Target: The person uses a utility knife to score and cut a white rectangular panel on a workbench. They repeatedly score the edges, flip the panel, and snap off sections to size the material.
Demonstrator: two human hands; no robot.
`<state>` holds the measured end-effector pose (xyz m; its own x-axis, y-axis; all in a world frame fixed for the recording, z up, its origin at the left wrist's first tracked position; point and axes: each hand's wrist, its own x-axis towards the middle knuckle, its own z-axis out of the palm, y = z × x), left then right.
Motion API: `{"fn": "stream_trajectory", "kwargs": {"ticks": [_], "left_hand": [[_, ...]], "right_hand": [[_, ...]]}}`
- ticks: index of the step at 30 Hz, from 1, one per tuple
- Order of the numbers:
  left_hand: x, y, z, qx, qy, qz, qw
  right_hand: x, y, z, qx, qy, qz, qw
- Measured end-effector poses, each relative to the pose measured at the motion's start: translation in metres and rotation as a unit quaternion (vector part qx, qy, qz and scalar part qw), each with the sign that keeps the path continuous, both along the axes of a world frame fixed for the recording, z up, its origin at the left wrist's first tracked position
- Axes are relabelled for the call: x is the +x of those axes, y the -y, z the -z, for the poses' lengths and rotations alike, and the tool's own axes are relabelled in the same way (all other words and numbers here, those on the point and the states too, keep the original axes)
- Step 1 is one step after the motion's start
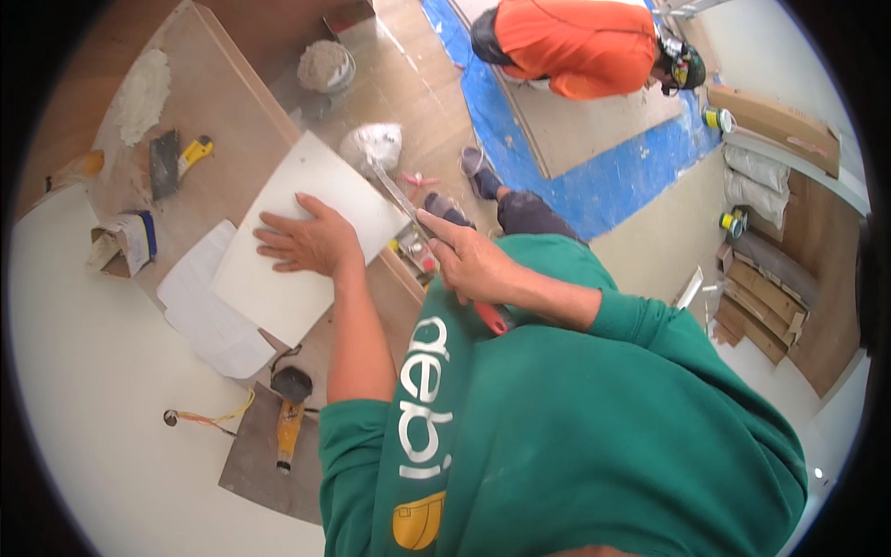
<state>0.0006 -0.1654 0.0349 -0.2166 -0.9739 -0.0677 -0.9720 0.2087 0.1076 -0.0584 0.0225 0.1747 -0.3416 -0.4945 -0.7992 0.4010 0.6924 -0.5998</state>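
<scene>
My left hand (311, 237) lies flat with spread fingers on a white board (283, 306), which rests across the brown work surface. In my right hand (478, 265) is a narrow-bladed handsaw (394, 190) with a red and dark handle. My index finger stretches along its blade. The blade runs past the board's right corner; whether it touches the edge I cannot tell. White paper sheets (218, 306) lie partly beneath the board. A yellow-handled utility knife (197, 151) and a dark flat scraper blade (164, 165) lie beyond my left hand.
A bottle with orange drink (290, 432) stands near loose wires (209, 420). White powder (144, 96) is heaped at the far left. A bucket (325, 67) and white bag (371, 144) sit on the floor. A person in orange (575, 42) bends over a panel on blue sheeting (594, 200).
</scene>
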Motion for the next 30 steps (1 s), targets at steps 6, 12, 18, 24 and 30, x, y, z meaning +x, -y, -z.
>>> {"fn": "stream_trajectory", "kwargs": {"ticks": [6,12,18,24,30], "left_hand": [[0.004,-0.002,0.0,-0.008,0.001,0.009,1.0],[-0.001,-0.001,-0.005,0.0,0.008,0.006,1.0],[0.007,-0.004,0.005,0.0,0.013,-0.002,1.0],[0.009,-0.003,0.004,-0.007,0.013,0.009,1.0],[0.004,-0.004,0.009,-0.029,0.012,0.006,0.999]], "right_hand": [[0.02,-0.004,0.011,0.027,-0.014,-0.022,0.999],[0.014,0.009,0.06,-0.022,-0.11,-0.03,0.993],[0.002,-0.001,0.01,-0.01,-0.057,0.004,0.998],[0.03,-0.02,0.011,0.027,-0.061,-0.027,0.997],[0.028,-0.011,0.055,0.049,-0.087,-0.047,0.994]]}}
